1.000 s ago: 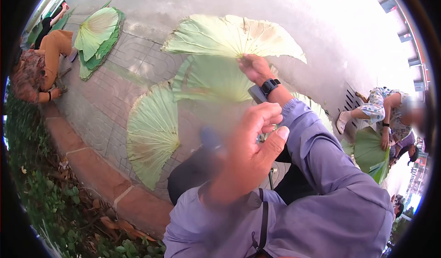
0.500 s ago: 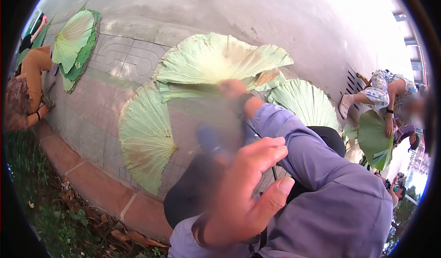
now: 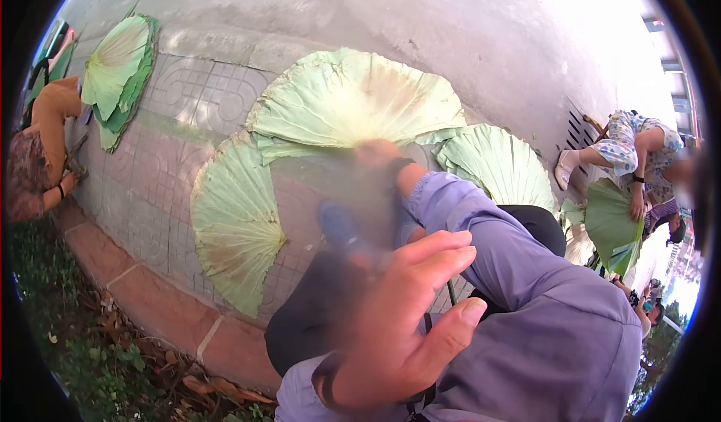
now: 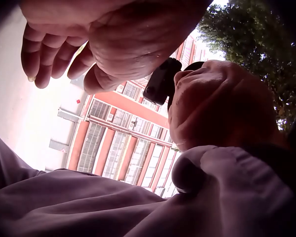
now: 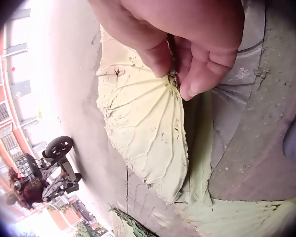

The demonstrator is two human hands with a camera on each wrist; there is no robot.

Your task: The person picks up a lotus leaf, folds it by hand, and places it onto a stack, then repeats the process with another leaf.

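At the leaf's folded middle, my right hand (image 3: 378, 154) pinches a large pale green, brown-tinged leaf (image 3: 360, 95). The right wrist view shows the thumb and fingertips of this hand (image 5: 187, 42) on the leaf (image 5: 145, 123) where its veins meet. The leaf lies partly over another green leaf, between a fan-shaped leaf (image 3: 236, 223) on the left and a ribbed leaf (image 3: 499, 167) on the right. My left hand (image 3: 402, 321) is raised above my lap, holding nothing; its fingers hang relaxed in the left wrist view (image 4: 113, 42).
A brick curb (image 3: 165, 309) borders plants (image 3: 67, 309) at lower left. A leaf stack (image 3: 120, 76) lies upper left beside a crouching person (image 3: 37, 148). Another person at right handles a green leaf (image 3: 612, 215). A drain grate (image 3: 577, 152) is near that person's foot.
My right hand has brought the pinched leaf down and left over the leaf beneath. My left hand has shifted lower, and its fingers look straighter. The head view has turned slightly.
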